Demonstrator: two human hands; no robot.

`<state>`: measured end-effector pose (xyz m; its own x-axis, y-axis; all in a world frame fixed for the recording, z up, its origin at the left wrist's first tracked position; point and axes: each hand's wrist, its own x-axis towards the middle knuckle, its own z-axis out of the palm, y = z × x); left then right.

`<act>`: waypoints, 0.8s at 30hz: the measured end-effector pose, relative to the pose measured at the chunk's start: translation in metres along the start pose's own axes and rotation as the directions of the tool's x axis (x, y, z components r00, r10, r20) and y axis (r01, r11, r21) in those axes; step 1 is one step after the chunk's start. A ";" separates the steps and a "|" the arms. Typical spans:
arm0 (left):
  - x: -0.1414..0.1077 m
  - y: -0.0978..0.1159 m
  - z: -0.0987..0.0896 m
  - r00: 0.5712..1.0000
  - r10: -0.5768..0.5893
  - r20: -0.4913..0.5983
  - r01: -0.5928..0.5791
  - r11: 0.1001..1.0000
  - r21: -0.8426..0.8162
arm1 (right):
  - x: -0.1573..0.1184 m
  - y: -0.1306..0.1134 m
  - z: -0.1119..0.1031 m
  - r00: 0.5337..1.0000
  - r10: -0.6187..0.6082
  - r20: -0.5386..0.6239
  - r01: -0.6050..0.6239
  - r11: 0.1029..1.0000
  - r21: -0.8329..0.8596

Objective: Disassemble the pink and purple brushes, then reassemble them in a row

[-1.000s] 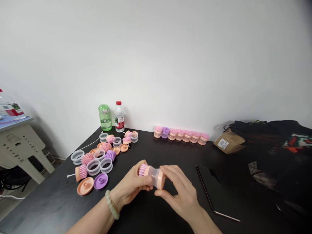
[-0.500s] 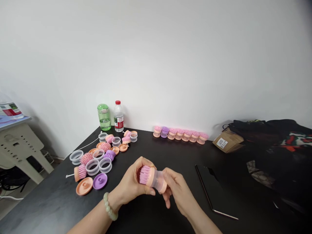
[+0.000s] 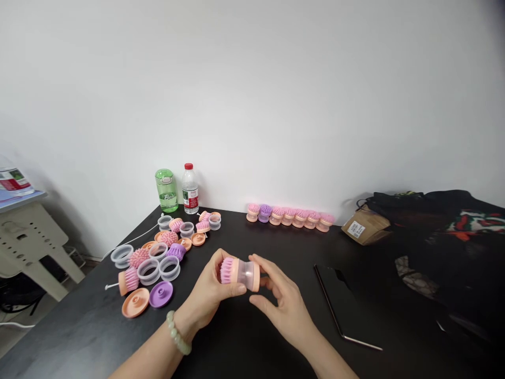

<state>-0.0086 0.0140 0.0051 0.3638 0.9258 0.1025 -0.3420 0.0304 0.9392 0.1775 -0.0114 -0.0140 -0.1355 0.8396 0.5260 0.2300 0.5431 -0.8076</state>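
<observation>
My left hand (image 3: 213,288) is closed around the pink bristle end of a round scrub brush (image 3: 246,275), its thumb along the near side. The brush lies sideways, with a peach collar, a clear middle ring and a peach base facing right. My right hand (image 3: 282,297) is cupped loosely about that base, fingers above and thumb below, spread apart; whether a fingertip touches it is hard to tell. Left of my hands lie loose brush parts: clear rings (image 3: 169,268), pink and purple bristle heads (image 3: 176,252), an orange disc (image 3: 135,302) and a purple disc (image 3: 161,295).
Along the wall stands a row of assembled brushes (image 3: 289,217). A green bottle (image 3: 167,192) and a red-capped water bottle (image 3: 190,190) stand at the back left. To the right lie a dark tablet-like slab (image 3: 349,305), a brown paper bag (image 3: 365,226) and dark cloth (image 3: 430,221).
The brush has turned more level and moved slightly up and left. My right hand has loosened, its thumb coming off the clear ring and dropping below the base.
</observation>
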 end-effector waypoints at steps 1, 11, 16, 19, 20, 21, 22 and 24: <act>0.000 0.000 0.000 1.000 -0.004 0.010 0.004 1.000 -0.005 | 0.000 0.000 0.000 1.000 -0.028 -0.007 0.027 0.998 -0.057; -0.002 0.007 -0.001 0.998 0.034 0.045 -0.036 0.998 0.053 | 0.001 -0.005 0.002 0.996 -0.079 -0.032 0.072 0.981 -0.179; -0.002 0.005 -0.001 0.999 0.018 0.033 -0.020 0.997 0.074 | 0.000 -0.003 0.001 0.959 -0.271 -0.083 0.240 0.932 -0.271; -0.001 0.002 -0.003 0.999 0.015 0.048 -0.019 0.996 0.083 | 0.000 -0.003 0.001 0.963 -0.249 -0.108 0.214 0.942 -0.257; 0.000 0.001 -0.004 0.998 0.019 0.057 -0.024 0.995 0.097 | 0.000 -0.004 0.001 0.973 -0.197 -0.117 0.166 0.958 -0.235; 0.000 0.000 -0.004 0.997 0.029 0.065 -0.037 0.992 0.121 | 0.000 -0.004 0.002 0.987 -0.116 -0.112 0.091 0.975 -0.201; 0.000 -0.001 -0.005 0.996 0.047 0.072 -0.059 0.985 0.162 | 0.000 -0.005 0.004 0.996 -0.001 -0.093 -0.013 0.988 -0.152; -0.001 -0.003 -0.006 0.989 0.112 0.094 -0.134 0.954 0.269 | -0.001 -0.005 0.008 0.958 0.286 -0.015 -0.285 0.958 0.006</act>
<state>-0.0130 0.0157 0.0006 0.4033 0.8836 0.2378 -0.1422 -0.1962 0.9702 0.1692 -0.0147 -0.0126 -0.0496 0.9594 0.2775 0.2535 0.2808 -0.9257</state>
